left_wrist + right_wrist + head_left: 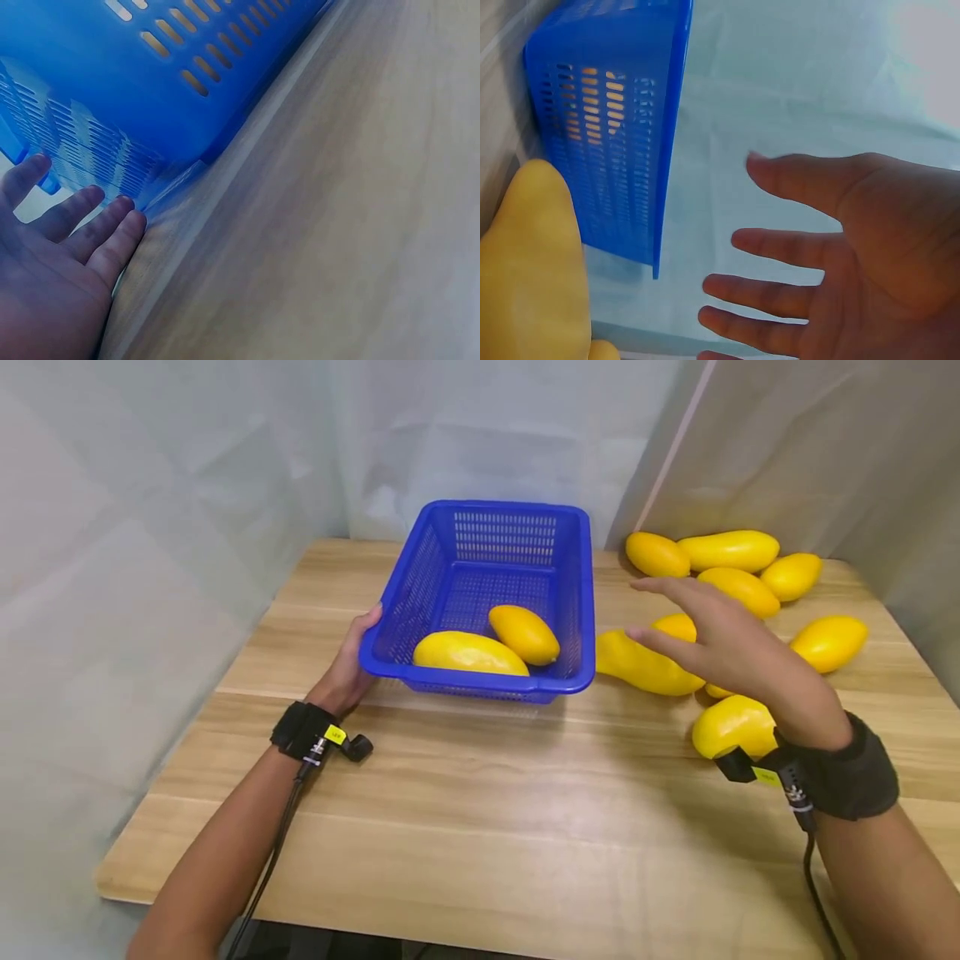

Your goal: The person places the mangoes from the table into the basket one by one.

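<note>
A blue basket sits at about twelve o'clock on the wooden table, with two yellow mangoes inside: a long one against the near wall and a shorter one just behind it toward one o'clock. The left hand rests at the basket's near-left corner, around ten o'clock from the table's middle; its fingers lie straight against the slotted wall and wrap around nothing. The right hand hovers at about two o'clock with its fingers spread wide and holding nothing, palm over a long mango lying just beside the basket's right wall. More mangoes are scattered near it: one by the wrist, one at three o'clock, and a cluster at the far right corner.
</note>
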